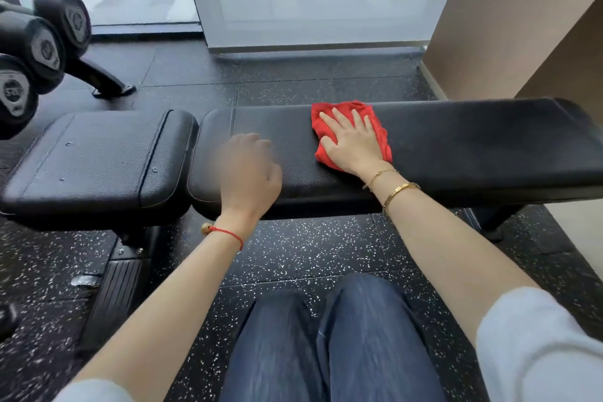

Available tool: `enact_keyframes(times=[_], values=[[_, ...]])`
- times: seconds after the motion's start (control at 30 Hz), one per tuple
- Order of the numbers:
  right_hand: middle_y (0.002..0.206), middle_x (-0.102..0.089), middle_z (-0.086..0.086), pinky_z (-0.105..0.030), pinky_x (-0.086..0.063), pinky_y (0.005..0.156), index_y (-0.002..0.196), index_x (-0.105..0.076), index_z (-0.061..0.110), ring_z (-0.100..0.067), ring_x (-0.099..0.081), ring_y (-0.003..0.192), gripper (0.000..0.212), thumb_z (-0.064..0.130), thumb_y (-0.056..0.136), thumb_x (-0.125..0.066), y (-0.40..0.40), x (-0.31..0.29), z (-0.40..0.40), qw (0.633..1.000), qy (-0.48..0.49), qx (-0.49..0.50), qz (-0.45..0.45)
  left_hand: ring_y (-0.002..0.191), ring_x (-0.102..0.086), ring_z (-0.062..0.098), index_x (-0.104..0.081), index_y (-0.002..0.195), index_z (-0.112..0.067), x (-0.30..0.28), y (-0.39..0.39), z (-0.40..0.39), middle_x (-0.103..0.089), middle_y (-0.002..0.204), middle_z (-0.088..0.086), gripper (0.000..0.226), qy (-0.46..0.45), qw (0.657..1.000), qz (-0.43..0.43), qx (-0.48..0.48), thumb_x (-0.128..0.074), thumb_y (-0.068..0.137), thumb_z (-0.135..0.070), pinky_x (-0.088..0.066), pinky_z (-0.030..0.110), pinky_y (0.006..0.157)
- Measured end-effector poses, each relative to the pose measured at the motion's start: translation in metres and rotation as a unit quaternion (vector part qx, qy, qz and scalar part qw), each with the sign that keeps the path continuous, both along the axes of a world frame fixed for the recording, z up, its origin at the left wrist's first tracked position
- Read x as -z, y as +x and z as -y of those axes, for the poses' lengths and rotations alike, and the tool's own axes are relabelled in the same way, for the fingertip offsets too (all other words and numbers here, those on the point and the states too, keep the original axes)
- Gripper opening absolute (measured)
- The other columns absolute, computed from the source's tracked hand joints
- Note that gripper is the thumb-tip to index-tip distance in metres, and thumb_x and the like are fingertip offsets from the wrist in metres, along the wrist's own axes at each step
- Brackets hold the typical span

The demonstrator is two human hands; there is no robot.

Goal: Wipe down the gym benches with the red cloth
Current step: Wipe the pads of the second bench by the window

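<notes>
A black padded gym bench runs across the view, with a long back pad (473, 147) and a shorter seat pad (98, 157) to its left. The red cloth (380, 127) lies crumpled on the long pad near its middle. My right hand (352, 140) presses flat on the cloth, fingers spread, palm down. My left hand (249, 170) is blurred over the left end of the long pad, fingers loosely curled, holding nothing.
Black dumbbells (39, 49) sit on a rack at the left, its foot (111, 85) on the speckled rubber floor (310, 248). A glass wall stands behind the bench and a brown wall (522, 26) at the right. My knees are in front of the bench.
</notes>
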State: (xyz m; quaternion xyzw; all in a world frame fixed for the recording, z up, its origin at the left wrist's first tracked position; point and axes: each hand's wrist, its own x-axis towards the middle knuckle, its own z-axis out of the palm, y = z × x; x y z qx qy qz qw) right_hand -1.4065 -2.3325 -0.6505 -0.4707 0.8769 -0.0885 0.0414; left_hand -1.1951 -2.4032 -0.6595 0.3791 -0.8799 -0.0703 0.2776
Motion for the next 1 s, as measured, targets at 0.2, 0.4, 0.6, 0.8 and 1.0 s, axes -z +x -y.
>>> enact_keyframes(times=[0.2,0.4,0.6,0.8,1.0], values=[[0.163,-0.017,0.008,-0.042,0.002,0.123,0.153,-0.022,0.039,-0.027,-0.009,0.151,0.057,0.043,0.098,-0.035,-0.014,0.0,-0.024,0.995,-0.027,-0.098,-0.007,0.125,-0.051,0.027,-0.066,0.117,-0.014,0.001,-0.066,-0.024,-0.063,0.126,0.005,0.032,0.024,1.0,0.001,0.011,-0.053,0.089,-0.021,-0.031,0.043,0.11],[0.163,-0.019,0.008,-0.044,-0.001,0.123,0.152,-0.025,0.038,-0.027,-0.013,0.15,0.056,0.043,0.097,-0.037,-0.102,0.001,-0.073,1.0,-0.017,0.005,-0.014,0.114,-0.056,0.027,-0.066,0.106,-0.014,0.013,-0.077,-0.027,-0.066,0.116,0.003,0.025,0.018,1.0,0.002,0.01,-0.051,0.088,-0.022,-0.036,0.046,0.106],[0.163,-0.016,0.007,-0.046,0.003,0.123,0.152,-0.022,0.041,-0.03,-0.009,0.15,0.058,0.046,0.095,-0.03,-0.12,0.002,-0.048,0.999,-0.015,0.036,0.003,0.113,-0.054,0.027,-0.064,0.106,-0.015,0.007,-0.081,-0.029,-0.064,0.114,0.002,0.023,0.027,0.999,0.006,0.016,-0.052,0.086,-0.019,-0.037,0.045,0.104],[0.163,-0.016,0.008,-0.045,0.003,0.123,0.152,-0.022,0.041,-0.03,-0.007,0.151,0.058,0.044,0.096,-0.037,-0.094,-0.002,-0.056,0.999,-0.011,-0.04,0.015,0.114,-0.054,0.028,-0.064,0.107,-0.014,0.008,-0.078,-0.028,-0.064,0.114,0.003,0.023,0.017,1.0,0.004,0.009,-0.055,0.086,-0.018,-0.036,0.045,0.104],[0.161,-0.023,0.012,-0.041,-0.002,0.123,0.15,-0.029,0.041,-0.025,-0.014,0.15,0.058,0.039,0.095,-0.045,-0.07,0.001,-0.109,0.994,-0.048,-0.097,-0.006,0.114,-0.055,0.029,-0.064,0.11,-0.014,0.009,-0.078,-0.032,-0.064,0.116,0.005,0.025,0.01,1.0,0.017,0.009,-0.056,0.087,-0.021,-0.036,0.046,0.103]])
